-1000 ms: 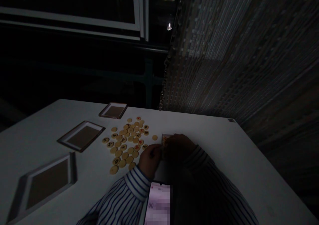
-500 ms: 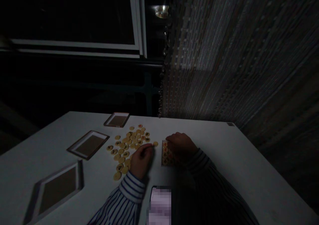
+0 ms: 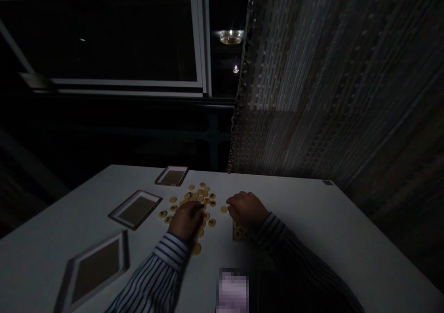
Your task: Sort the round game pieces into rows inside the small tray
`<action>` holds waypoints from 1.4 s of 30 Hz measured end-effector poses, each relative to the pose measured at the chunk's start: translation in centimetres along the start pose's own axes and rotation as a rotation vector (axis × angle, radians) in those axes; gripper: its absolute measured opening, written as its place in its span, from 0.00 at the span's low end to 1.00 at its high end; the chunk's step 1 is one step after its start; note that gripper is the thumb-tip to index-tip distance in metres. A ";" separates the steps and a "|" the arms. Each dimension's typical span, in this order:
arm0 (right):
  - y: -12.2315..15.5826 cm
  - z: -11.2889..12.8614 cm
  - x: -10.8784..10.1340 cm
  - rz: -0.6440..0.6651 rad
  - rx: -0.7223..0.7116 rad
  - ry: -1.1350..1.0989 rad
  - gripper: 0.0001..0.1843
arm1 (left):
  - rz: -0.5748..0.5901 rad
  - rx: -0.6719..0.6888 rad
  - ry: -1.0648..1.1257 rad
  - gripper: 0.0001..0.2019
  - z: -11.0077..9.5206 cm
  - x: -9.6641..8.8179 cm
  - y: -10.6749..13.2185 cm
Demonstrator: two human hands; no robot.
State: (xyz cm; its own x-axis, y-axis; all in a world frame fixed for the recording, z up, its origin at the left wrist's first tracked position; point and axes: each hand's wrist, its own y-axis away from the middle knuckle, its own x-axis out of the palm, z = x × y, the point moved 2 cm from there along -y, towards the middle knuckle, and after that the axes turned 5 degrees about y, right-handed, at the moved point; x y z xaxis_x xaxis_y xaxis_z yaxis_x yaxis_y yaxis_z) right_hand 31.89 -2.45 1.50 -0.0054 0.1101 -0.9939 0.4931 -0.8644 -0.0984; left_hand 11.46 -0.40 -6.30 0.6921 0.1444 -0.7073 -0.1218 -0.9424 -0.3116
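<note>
My left hand (image 3: 186, 218) is over the spread of round Chinese chess pieces (image 3: 194, 195), fingers curled down among them. Its fingertips are close together, and what they hold, if anything, is too dark to make out. A lone piece (image 3: 224, 209) lies to the right of the spread. Just beside it are the fingertips of my right hand (image 3: 248, 207), thumb and forefinger slightly apart. Under and in front of the right hand sits a small tray (image 3: 233, 233) with rows of pieces (image 3: 237, 233), partly hidden by the hand and sleeve. Some pieces show red or black characters.
Three shallow framed trays or lids (image 3: 172, 176), (image 3: 135, 209), (image 3: 97, 269) lie on the left of the white table (image 3: 312, 239). A phone (image 3: 233, 292) with a blurred screen is at the near edge. A string curtain (image 3: 294, 82) hangs behind. The room is dark.
My left hand has moved left onto the spread of pieces, away from the lone piece. My right hand has shifted from over the tray toward that lone piece. The camera view has tilted up slightly.
</note>
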 end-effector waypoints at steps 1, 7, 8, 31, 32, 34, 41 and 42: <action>-0.2 0.2 0.0 0.010 -0.006 0.008 0.16 | 0.020 0.022 -0.058 0.13 -0.1 0.1 -0.2; -0.8 0.8 0.5 0.029 -0.038 0.029 0.16 | 0.155 0.090 -0.369 0.09 -1.0 0.6 -1.8; -0.9 0.8 0.7 0.022 -0.041 0.025 0.16 | 0.166 0.086 -0.397 0.09 -1.1 0.6 -2.0; -0.6 0.2 2.2 -0.036 -0.059 -0.012 0.14 | 0.150 0.062 -0.490 0.11 -0.7 1.6 -3.6; -0.6 0.2 2.1 -0.034 -0.054 -0.013 0.14 | 0.149 0.065 -0.486 0.12 -0.7 1.6 -3.5; -0.6 0.0 2.1 -0.025 -0.040 -0.008 0.14 | 0.146 0.075 -0.466 0.12 -0.7 1.5 -3.5; -0.2 -0.4 1.5 0.045 -0.005 -0.020 0.16 | 0.100 0.110 -0.364 0.12 -1.7 0.8 -3.2; -0.1 -0.5 1.4 0.047 0.004 -0.023 0.16 | 0.099 0.114 -0.357 0.13 -1.9 0.7 -3.2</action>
State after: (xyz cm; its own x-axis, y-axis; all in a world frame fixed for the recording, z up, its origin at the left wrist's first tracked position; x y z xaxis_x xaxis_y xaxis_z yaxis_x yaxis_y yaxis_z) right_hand 32.25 -2.01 0.10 -0.0024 0.0584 -0.9983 0.4897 -0.8703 -0.0521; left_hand 13.69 2.15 -4.56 0.3845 0.1689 -0.9075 -0.2679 -0.9204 -0.2848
